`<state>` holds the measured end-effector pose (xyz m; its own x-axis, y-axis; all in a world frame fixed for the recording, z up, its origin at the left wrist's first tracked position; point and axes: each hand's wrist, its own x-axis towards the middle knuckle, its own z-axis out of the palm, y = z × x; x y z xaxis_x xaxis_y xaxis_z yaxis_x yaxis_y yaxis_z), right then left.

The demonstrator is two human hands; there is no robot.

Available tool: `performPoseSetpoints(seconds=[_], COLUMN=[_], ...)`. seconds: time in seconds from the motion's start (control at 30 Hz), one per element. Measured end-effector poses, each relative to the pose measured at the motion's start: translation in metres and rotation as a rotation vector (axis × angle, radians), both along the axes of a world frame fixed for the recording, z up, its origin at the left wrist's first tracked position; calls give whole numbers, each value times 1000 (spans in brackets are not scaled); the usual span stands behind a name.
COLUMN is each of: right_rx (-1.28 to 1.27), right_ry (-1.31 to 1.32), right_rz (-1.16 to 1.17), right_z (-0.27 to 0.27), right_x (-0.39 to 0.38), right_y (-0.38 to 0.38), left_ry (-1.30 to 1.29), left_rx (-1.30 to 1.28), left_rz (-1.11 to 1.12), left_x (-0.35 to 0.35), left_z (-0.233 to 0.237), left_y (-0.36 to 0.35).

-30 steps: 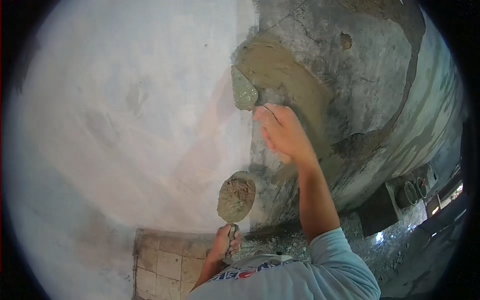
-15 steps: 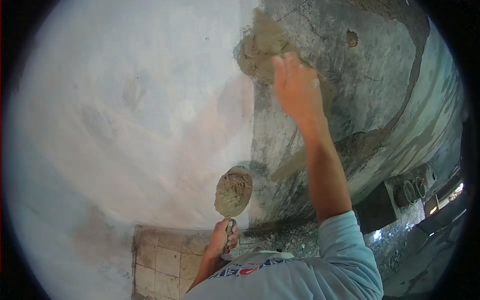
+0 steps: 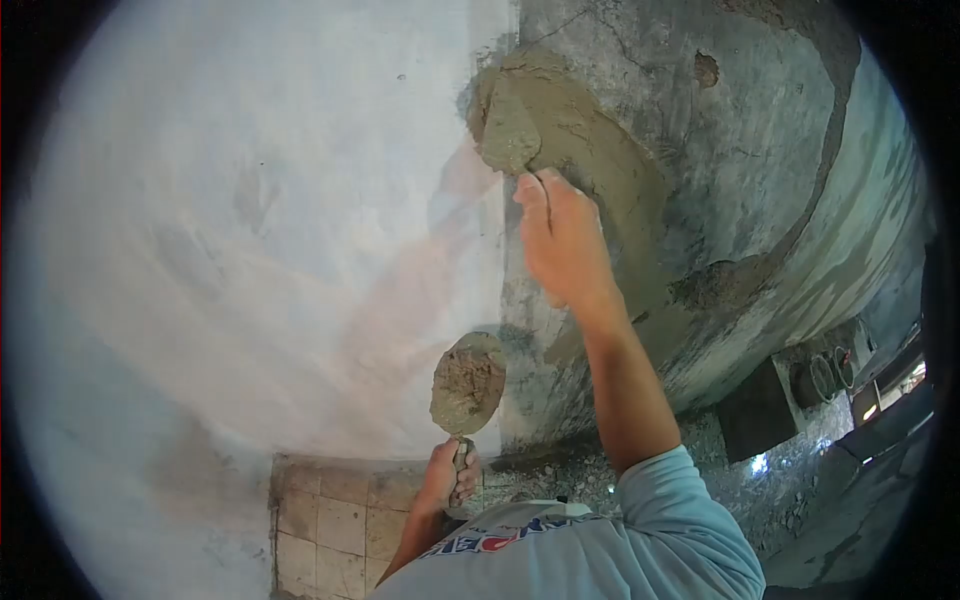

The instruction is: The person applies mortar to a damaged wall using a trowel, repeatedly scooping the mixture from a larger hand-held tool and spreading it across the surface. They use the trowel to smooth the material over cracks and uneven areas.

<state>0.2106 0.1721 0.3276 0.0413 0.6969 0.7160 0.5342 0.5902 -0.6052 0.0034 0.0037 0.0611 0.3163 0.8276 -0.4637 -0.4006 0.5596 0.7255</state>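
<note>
Against patchy wall (image 3: 740, 190), gripping trowel (image 3: 513, 130) with right hand (image 3: 563, 228).
Below that grip, clutching mortar-heaped oval tool (image 3: 467, 385) with left hand (image 3: 443, 475).

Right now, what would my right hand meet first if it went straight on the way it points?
Your right hand holds a trowel, which would likely meet the mortar patch on the wall first; the two may already touch, since depth is unclear in this view.
</note>
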Motion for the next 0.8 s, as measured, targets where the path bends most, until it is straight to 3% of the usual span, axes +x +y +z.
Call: performPoseSetpoints(seconds=[0.37, 0.47, 0.57, 0.7, 0.8], right_rx=[-110, 52, 176, 232, 313], right_ry=[-329, -564, -497, -577, -748], right_rz=[-235, -322, -361, -275, -361], right_z=[12, -3, -20, 6, 25], right_x=[-14, 17, 57, 59, 53], right_y=[-30, -27, -16, -13, -7], left_ry=[-5, 36, 27, -23, 4], left_rx=[8, 59, 9, -13, -19], left_rz=[-30, -49, -17, 4, 8], left_x=[2, 2, 3, 5, 4], left_z=[-2, -4, -1, -4, -1], left_y=[0, -1, -5, -4, -3])
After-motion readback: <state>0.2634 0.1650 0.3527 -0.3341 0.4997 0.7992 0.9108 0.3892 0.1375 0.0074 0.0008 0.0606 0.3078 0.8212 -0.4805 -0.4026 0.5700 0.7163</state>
